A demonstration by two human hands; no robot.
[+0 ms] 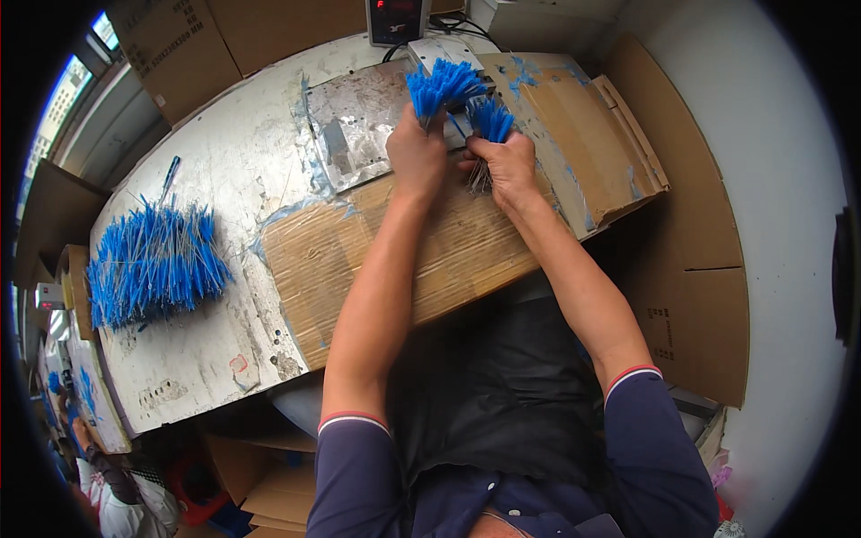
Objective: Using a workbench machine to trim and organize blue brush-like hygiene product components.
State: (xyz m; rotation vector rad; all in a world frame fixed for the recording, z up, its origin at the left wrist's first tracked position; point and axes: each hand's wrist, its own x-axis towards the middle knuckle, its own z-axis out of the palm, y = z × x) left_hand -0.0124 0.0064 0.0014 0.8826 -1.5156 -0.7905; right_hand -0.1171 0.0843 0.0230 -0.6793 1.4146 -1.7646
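Note:
My left hand [417, 157] is closed around the lower part of a bundle of thin wires with blue ends [439, 85], which fan out above the fist. My right hand [509, 166] grips a smaller bundle of the same blue-ended wires [491, 121]. Bare grey wire stems [480, 177] stick out below its fingers. Both hands are side by side over the far part of the table, beside a metal plate [359, 125]. A large pile of blue-ended wires [157, 264] lies on the table to the left.
Flattened cardboard [350, 260] covers the table's near edge, and a cardboard box [596, 134] stands at the right. At the back is a small device with a red display [395, 22]. A pen [170, 175] lies behind the pile. Another person's arm [90, 439] shows at lower left.

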